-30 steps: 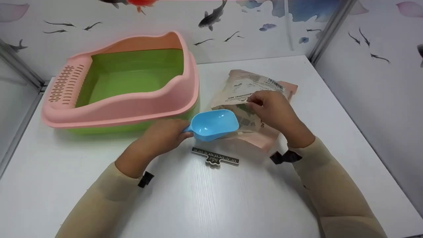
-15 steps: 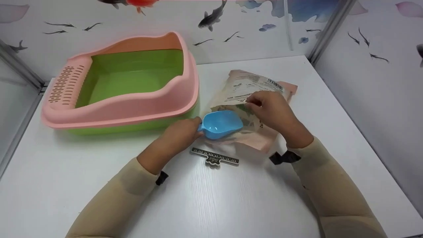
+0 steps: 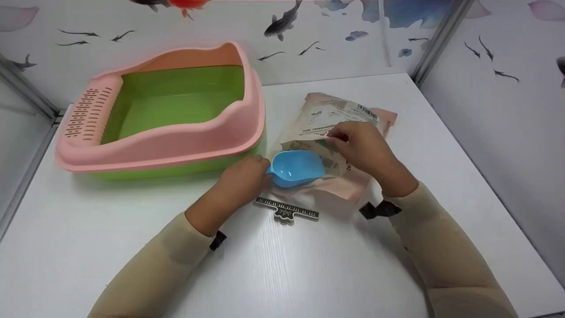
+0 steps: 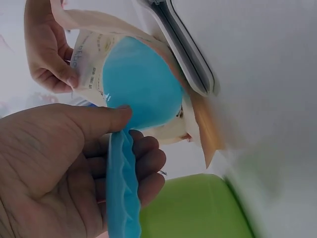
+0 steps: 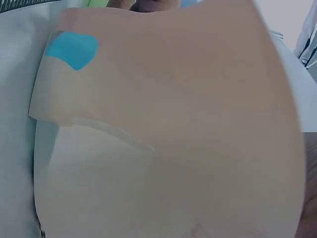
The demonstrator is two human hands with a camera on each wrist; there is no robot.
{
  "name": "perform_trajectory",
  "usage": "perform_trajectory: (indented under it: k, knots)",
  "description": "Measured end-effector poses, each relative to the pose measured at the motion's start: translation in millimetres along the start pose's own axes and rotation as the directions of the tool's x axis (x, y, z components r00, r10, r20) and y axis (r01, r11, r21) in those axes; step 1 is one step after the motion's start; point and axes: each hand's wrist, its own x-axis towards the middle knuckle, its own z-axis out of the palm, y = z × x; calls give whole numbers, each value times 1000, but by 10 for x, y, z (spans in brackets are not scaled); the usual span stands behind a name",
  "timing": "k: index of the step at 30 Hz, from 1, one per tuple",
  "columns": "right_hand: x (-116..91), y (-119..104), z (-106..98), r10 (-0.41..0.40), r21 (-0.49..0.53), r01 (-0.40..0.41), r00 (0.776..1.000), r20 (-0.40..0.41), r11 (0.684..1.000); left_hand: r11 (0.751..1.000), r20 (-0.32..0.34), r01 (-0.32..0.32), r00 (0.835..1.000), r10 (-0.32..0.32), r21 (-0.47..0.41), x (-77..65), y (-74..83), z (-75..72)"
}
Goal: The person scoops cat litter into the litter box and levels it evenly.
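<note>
My left hand grips the ridged handle of a light blue scoop, thumb along its top in the left wrist view. The scoop's bowl sits in the open mouth of a beige paper-like bag, with the bag's edges on both sides of it. My right hand pinches the upper edge of that mouth between thumb and fingers. In the right wrist view the bag fills most of the frame, a blue patch showing at its upper left. What lies deeper in the bag is hidden.
A pink-rimmed green litter box stands at the back left, close behind my left hand. A dark bar-shaped bag clip lies on the white table in front of the bag. Printed wall panels stand behind and to the right.
My left hand has moved right with the scoop, bringing its bowl from in front of the bag to the mouth, then slightly lower. The right hand keeps its pinch, nearly still.
</note>
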Motion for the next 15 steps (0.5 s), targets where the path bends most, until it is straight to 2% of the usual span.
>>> perform_trajectory:
  k: [10, 15]
  knots:
    - [6, -14, 2, 7, -4, -7, 1000, -14, 1000, 994, 2, 11, 1000, -11, 106, 57, 104, -25]
    - [0, -14, 0, 2, -3, -2, 1000, -20, 1000, 987, -47, -5, 999, 13, 161, 120, 207, -27]
